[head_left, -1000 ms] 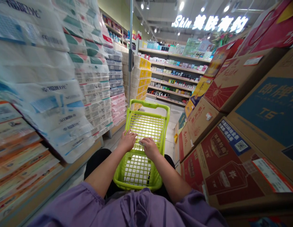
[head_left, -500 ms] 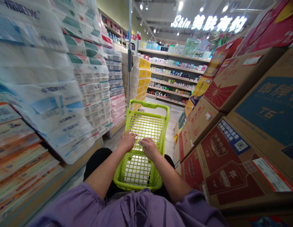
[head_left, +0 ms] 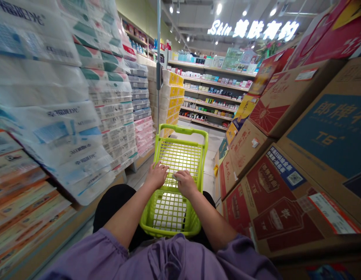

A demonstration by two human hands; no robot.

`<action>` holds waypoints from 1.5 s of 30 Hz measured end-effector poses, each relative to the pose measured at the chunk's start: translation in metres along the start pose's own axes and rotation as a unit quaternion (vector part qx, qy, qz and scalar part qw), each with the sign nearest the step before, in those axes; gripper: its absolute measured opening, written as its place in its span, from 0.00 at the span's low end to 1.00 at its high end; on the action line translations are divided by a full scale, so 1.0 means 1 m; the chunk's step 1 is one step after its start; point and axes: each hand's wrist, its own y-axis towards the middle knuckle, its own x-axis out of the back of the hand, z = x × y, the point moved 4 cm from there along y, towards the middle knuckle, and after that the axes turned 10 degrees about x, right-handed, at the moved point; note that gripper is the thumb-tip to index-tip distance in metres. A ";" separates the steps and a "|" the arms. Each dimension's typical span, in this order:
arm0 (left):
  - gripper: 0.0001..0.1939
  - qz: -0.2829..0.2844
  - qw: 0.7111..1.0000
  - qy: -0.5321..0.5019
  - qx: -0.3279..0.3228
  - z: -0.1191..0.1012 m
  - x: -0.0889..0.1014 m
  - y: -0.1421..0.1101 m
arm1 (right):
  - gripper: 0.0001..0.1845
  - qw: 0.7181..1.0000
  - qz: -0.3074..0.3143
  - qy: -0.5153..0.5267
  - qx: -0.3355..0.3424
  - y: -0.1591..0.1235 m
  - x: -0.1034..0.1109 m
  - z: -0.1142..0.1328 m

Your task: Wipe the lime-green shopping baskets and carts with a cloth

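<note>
A lime-green plastic shopping basket point(head_left: 154, 223) with a grid pattern stands between my knees, its long handle frame point(head_left: 183, 129) pointing away from me. Over the middle of it, my left hand point(head_left: 157, 176) lies palm down with its fingers loosely bent and a little apart; nothing shows in it. Beside it on the right, my right hand point(head_left: 186, 182) is closed, thumb against fingers. Something small and pale shows at its fingertips, too small to name. Whether the hands press on the grid is hard to tell. Through the grid only the pale floor shows.
Wrapped tissue packs point(head_left: 116, 112) are stacked high on the left. Cardboard cartons point(head_left: 273, 194) with price tags rise on the right. A narrow tiled aisle point(head_left: 211, 155) runs ahead towards shelves point(head_left: 209, 93) of small goods. A thin metal post point(head_left: 158, 46) stands left of centre.
The view has shifted slightly, so the shelves and cartons sit a little further left. My left knee has moved outward to the left. Both hands stay almost in place over the basket.
</note>
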 end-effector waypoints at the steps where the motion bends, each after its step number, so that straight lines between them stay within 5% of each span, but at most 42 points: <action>1: 0.17 -0.001 1.000 0.000 -0.001 0.000 0.000 0.000 | 0.27 1.000 0.004 0.005 0.009 0.000 -0.001 0.002; 16: 0.18 0.007 1.000 -0.005 0.012 -0.002 0.002 -0.001 | 0.27 0.997 -0.026 -0.056 -0.047 -0.001 0.002 -0.011; 25: 0.18 0.008 1.000 0.000 0.010 -0.003 -0.001 -0.001 | 0.31 1.000 -0.011 -0.011 -0.007 -0.001 0.002 -0.005; 30: 0.19 0.011 1.000 -0.002 0.017 -0.006 0.000 -0.001 | 0.31 0.997 -0.059 -0.034 -0.031 -0.003 0.006 -0.012; 35: 0.18 0.021 0.999 -0.001 0.025 -0.009 0.004 -0.001 | 0.30 0.998 -0.037 -0.030 -0.039 -0.006 0.001 -0.018; 42: 0.18 0.017 1.000 -0.001 0.025 -0.009 0.004 -0.002 | 0.30 0.988 -0.137 -0.057 -0.036 -0.004 0.007 -0.020; 45: 0.18 0.015 1.000 0.003 0.023 -0.009 0.003 -0.003 | 0.30 0.994 -0.084 -0.056 -0.034 -0.005 0.001 -0.021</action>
